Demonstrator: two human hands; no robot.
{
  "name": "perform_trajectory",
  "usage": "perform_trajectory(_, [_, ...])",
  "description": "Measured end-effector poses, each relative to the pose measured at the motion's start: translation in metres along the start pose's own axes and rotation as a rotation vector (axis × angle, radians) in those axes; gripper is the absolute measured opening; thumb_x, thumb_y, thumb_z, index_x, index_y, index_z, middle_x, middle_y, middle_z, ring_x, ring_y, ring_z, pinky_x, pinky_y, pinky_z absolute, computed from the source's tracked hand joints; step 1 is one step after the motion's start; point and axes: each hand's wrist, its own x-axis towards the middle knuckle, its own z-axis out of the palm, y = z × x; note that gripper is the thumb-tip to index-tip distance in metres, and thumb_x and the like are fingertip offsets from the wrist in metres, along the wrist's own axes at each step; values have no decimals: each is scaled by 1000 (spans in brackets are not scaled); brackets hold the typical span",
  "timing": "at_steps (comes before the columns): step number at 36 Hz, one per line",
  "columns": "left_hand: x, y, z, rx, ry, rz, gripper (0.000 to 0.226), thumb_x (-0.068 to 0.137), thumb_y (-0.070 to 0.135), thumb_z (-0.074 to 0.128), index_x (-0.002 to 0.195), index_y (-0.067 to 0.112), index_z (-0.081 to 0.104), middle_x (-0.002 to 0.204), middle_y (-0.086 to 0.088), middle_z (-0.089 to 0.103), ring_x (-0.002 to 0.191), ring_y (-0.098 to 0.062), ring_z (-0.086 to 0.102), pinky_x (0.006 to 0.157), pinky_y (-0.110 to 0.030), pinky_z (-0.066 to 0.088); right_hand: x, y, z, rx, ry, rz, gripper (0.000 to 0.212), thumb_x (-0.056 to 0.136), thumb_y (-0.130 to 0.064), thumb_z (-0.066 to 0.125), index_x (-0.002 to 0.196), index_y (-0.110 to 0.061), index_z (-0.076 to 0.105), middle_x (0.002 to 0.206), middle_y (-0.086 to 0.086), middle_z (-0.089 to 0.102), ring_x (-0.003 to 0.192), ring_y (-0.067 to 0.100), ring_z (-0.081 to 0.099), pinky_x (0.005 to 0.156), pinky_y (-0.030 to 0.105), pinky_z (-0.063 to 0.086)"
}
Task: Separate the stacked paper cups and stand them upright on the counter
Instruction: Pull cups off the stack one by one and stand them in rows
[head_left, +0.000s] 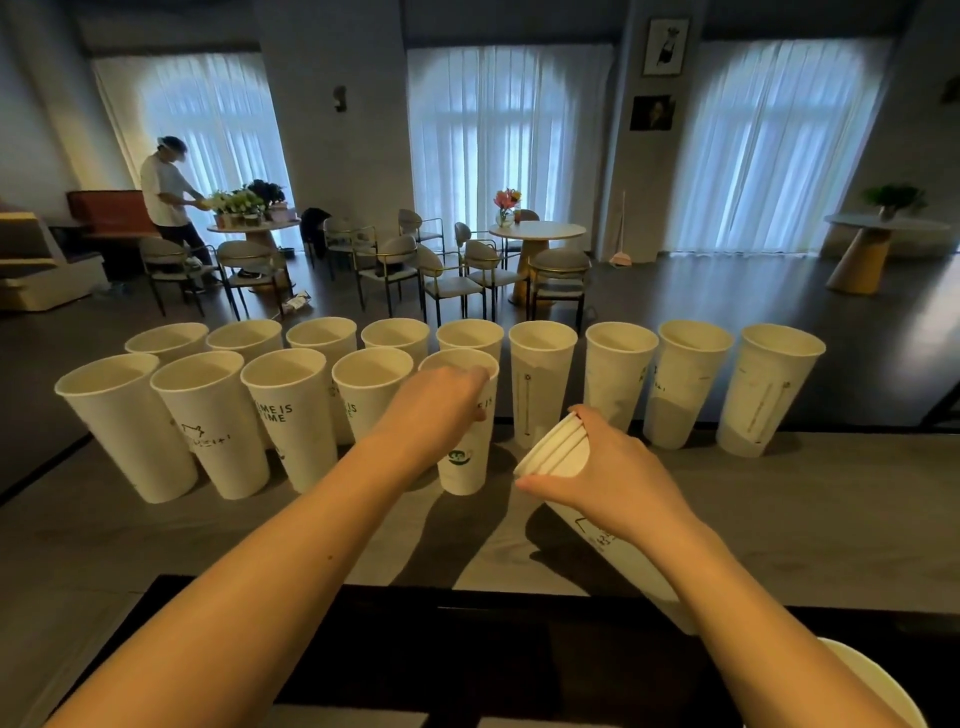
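Note:
Several tall white paper cups (543, 384) stand upright in two rows on the grey counter (779, 509). My left hand (436, 405) grips the rim and upper side of a single cup (465, 467) that stands at the right end of the front row. To its right, my right hand (618, 473) is closed around a tilted stack of nested cups (556, 452), rims pointing up and left, its lower end hidden under my wrist.
A white rim (878, 680) shows at the bottom right corner. A dark ledge (493, 639) runs along the counter's near edge. Beyond the counter lies a room with chairs, round tables (537, 231) and a person (166, 192) at the far left.

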Motion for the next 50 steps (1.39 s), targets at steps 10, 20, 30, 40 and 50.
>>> perform_trajectory(10, [-14,29,-36,-588,202,-39,30,96,34,55,122,19,58,110,8,66,96,-1,59,81,-17,49,1,-3,3,123,26,-30,104,70,-69,78,153,-35,25,141,-8,52,126,17,51,97,40,50])
perform_trajectory(20, [-28,62,-29,-1158,-494,-197,28,100,30,49,105,13,69,83,-3,68,77,-17,64,79,-34,53,-8,5,-1,47,30,-80,110,64,-78,75,151,-33,25,132,-6,59,110,17,60,88,43,56])
perform_trajectory(30, [-17,92,-38,-1119,-277,-348,17,86,20,72,103,17,73,74,10,69,61,3,62,57,-21,47,-8,36,-30,-35,35,-186,95,59,-76,76,137,-37,39,115,-16,57,100,7,58,77,35,57])
perform_trajectory(40, [7,96,-37,-281,33,-141,15,90,24,65,103,16,63,100,-3,64,91,-19,62,76,-37,55,-11,88,-61,-209,5,-8,108,67,-77,74,152,-30,26,147,-1,49,130,25,51,94,46,55])
perform_trajectory(50, [28,97,-5,-49,-46,-84,22,89,23,67,109,16,61,108,-8,67,99,-24,63,75,-35,53,-13,89,-64,-95,-25,-41,106,67,-75,76,151,-31,27,147,-3,48,131,23,49,94,42,51])
